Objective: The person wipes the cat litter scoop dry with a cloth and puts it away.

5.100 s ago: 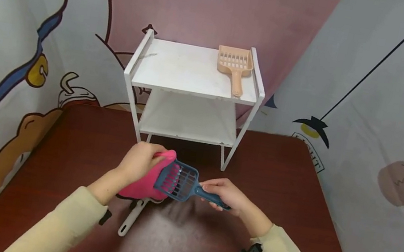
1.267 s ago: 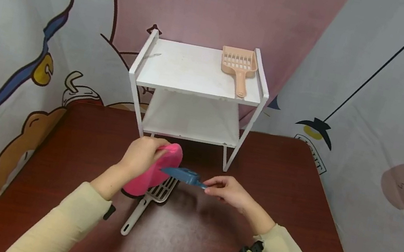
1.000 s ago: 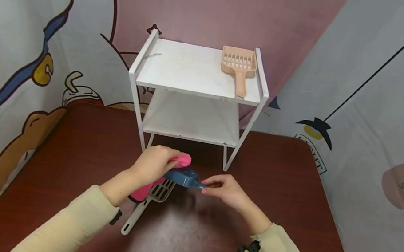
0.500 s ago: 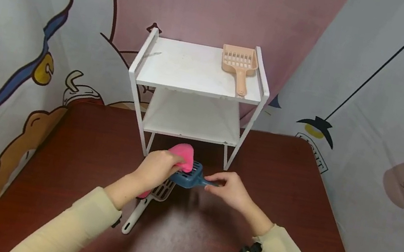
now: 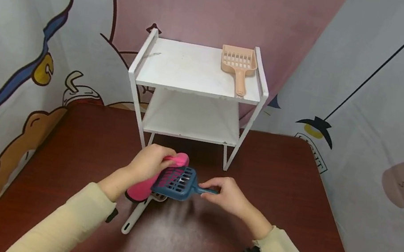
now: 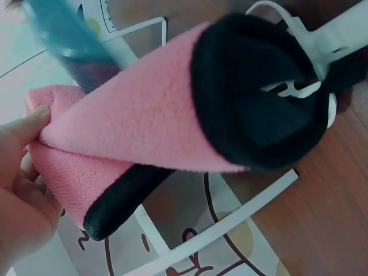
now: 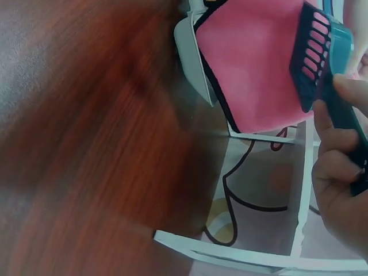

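Observation:
My left hand (image 5: 147, 162) pinches a pink cloth (image 5: 141, 189) with black edging, its folded top against the far side of a blue litter scoop (image 5: 182, 189). The rest of the cloth hangs to the left, partly behind the scoop, and its pink shows through the slots. My right hand (image 5: 230, 197) grips the scoop's handle between thumb and fingers, the pan pointing left over the table. In the right wrist view the slotted pan (image 7: 339, 54) stands close to the cloth (image 7: 253, 63). A pale grey slotted scoop (image 5: 135, 218) lies below on the table, its head mostly covered from view.
A white two-tier shelf (image 5: 183, 68) stands at the back of the dark red-brown table (image 5: 272, 165). On its top tier, at the right, lies a beige litter scoop (image 5: 240, 78). Cartoon-printed sheets (image 5: 364, 82) surround the table.
The blue scoop was turned edge-on and now shows its slotted pan again. My left hand moved the cloth right across the scoop, then back left. The pale scoop and shelf stayed in place.

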`<action>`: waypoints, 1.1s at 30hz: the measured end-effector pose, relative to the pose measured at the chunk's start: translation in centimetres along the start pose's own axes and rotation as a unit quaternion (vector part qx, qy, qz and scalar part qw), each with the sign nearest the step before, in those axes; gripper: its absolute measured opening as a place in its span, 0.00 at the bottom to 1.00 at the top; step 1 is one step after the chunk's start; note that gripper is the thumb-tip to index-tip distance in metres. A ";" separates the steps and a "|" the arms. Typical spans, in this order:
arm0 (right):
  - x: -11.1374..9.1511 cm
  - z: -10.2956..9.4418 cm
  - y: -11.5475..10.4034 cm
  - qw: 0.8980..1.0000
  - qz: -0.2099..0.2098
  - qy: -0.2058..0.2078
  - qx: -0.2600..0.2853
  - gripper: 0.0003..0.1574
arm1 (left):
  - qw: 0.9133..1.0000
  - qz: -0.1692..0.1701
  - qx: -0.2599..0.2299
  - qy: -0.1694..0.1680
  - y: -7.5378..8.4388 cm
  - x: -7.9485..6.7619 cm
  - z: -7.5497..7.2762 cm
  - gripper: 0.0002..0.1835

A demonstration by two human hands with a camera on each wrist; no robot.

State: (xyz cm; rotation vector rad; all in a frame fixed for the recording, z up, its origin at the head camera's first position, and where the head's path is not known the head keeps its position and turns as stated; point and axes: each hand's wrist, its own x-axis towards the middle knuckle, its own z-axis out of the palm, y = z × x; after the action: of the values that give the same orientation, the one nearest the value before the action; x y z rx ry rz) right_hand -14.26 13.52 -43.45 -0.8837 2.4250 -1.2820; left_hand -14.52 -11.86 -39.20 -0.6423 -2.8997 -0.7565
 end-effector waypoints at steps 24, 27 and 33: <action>-0.4 -0.3 -1.4 0.967 -0.193 0.066 -0.155 0.14 | 1.000 0.007 -0.021 0.009 -0.9 -0.6 -1.2 0.07; -0.4 -0.7 -1.4 0.972 -0.185 0.069 -0.130 0.14 | 1.000 -0.002 -0.014 0.019 -1.4 -0.6 -1.5 0.07; -0.5 -1.5 -1.6 0.992 -0.099 0.064 -0.053 0.14 | 0.998 -0.047 -0.011 0.039 -2.4 -0.8 -2.4 0.09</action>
State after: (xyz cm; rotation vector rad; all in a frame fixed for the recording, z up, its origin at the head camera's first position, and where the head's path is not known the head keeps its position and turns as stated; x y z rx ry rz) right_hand -13.96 14.15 -41.36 -1.1296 2.5786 -1.3232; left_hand -14.87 -15.23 -38.36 -0.4691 -2.8719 -0.8057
